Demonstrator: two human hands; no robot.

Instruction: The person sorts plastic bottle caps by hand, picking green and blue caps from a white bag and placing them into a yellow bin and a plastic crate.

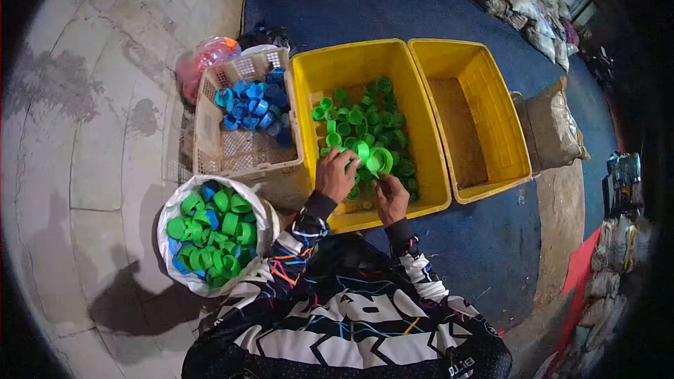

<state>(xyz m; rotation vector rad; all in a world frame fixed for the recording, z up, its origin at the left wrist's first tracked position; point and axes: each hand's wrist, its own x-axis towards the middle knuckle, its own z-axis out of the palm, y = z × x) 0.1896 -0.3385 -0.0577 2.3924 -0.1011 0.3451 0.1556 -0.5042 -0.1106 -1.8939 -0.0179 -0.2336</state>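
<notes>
My left hand (335,177) is closed on a green plastic cap (361,151) above the near part of a yellow crate (430,149). Close beside it, my right hand (392,199) pinches the lower edge of another green cap (380,161). Many loose green caps (382,121) lie on the floor of this crate under my hands. To my left stands a white sack (264,233) full of mixed green and blue caps. Behind the sack, a pale slatted crate (246,168) holds blue caps (254,107).
A second yellow crate (491,91) stands right of the first, with a filled sack (554,126) beside it. A red plastic bag (203,63) lies behind the slatted crate. Stacked sacks (523,7) are at the far right, and a block wall (105,133) is on the left.
</notes>
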